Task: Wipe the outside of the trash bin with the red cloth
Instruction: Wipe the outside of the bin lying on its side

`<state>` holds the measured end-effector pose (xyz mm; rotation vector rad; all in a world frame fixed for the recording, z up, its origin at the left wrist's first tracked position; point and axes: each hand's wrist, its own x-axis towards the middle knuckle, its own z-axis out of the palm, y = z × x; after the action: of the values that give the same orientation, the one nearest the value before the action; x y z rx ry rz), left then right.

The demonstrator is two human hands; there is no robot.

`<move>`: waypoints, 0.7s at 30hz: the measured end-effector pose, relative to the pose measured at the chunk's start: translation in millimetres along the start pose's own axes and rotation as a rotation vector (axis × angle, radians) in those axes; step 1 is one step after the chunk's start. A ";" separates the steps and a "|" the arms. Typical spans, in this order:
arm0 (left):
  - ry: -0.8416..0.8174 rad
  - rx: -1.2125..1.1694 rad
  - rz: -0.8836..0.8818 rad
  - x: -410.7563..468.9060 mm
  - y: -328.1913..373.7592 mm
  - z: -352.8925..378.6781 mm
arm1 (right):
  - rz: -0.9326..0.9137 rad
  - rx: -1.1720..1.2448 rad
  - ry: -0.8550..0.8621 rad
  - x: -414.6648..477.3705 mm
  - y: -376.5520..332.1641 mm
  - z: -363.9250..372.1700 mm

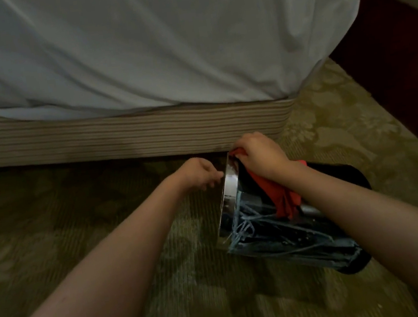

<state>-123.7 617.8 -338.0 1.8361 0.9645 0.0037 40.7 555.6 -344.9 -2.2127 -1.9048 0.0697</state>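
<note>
Trash bin [289, 230] lies tipped on its side on the patterned carpet [147, 298], just beside the striped bed base [123, 137], its shiny metal rim band [230, 190] facing left toward the left hand. Body looks dark and glossy, with blue streaks across it that read as reflections, though that is not certain. Left hand [199, 174] sits at the rim, fingers curled against the metal edge; whether it pinches the rim or only braces it is hard to tell through the blur. Right hand [259, 160] is closed on the red cloth [278, 192], bunched at the top of the rim, with the rest of the cloth trailing down over the bin's side under the forearm. Judgement on handling: the bin looks rigid and light, thin-walled, and round enough to roll on the carpet if pushed sideways, so it wants steadying while wiped. The polished band is likely slippery under bare fingers and will show smears; the rim edge gives the surest hold, since fingers can hook over it. The cloth is soft and limp, folds freely, and is best kept wadded in the palm so that loose ends do not drag. White bedsheet [158, 43] hangs above, well apart from the work.
</note>
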 end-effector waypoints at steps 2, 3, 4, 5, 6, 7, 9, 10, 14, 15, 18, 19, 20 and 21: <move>-0.050 0.046 -0.016 -1.5 -0.7 6.7 | -0.024 -0.025 0.000 -1.1 0.0 1.7; -0.071 0.075 -0.029 -2.2 0.2 11.7 | -0.049 -0.020 0.008 -4.9 0.1 2.3; -0.082 0.098 -0.038 -2.2 1.6 15.7 | -0.074 -0.003 0.019 -9.7 0.1 3.6; -0.080 0.098 -0.047 -2.0 3.0 17.4 | -0.096 0.019 0.034 -14.4 -0.4 5.2; -0.073 0.070 -0.066 -1.4 4.3 16.5 | -0.114 0.031 0.047 -17.9 -1.1 6.9; -0.067 0.036 -0.087 -1.2 6.1 14.3 | -0.122 0.026 0.060 -19.9 -1.6 7.8; -0.087 0.016 -0.115 -3.2 7.6 6.8 | -0.106 -0.017 0.078 -18.6 -2.3 8.0; -0.114 0.037 -0.120 -5.0 7.1 4.1 | -0.095 -0.041 0.078 -16.6 -2.5 7.2; -0.181 0.151 -0.078 -12.8 3.3 5.0 | -0.088 -0.047 0.070 -19.2 -6.8 4.6; -0.185 0.159 -0.057 -13.4 2.1 5.9 | -0.095 -0.036 0.074 -23.3 -9.6 3.1; -0.149 0.128 -0.001 -15.6 -1.5 7.6 | -0.208 -0.033 0.061 -41.7 -24.3 -2.3; -0.125 0.104 0.013 -16.0 -2.4 8.7 | -0.269 -0.039 0.038 -49.3 -29.7 -3.3; -0.103 0.085 0.025 -16.0 -2.7 10.3 | -0.324 -0.047 0.009 -57.0 -33.6 -4.2; -0.091 0.075 0.036 -16.1 -2.4 11.6 | -0.359 -0.055 -0.020 -62.4 -34.7 -5.7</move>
<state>-131.3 599.5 -339.0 1.9058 0.8780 -0.0949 -1.9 498.2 -339.2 -1.8704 -2.3068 -0.0199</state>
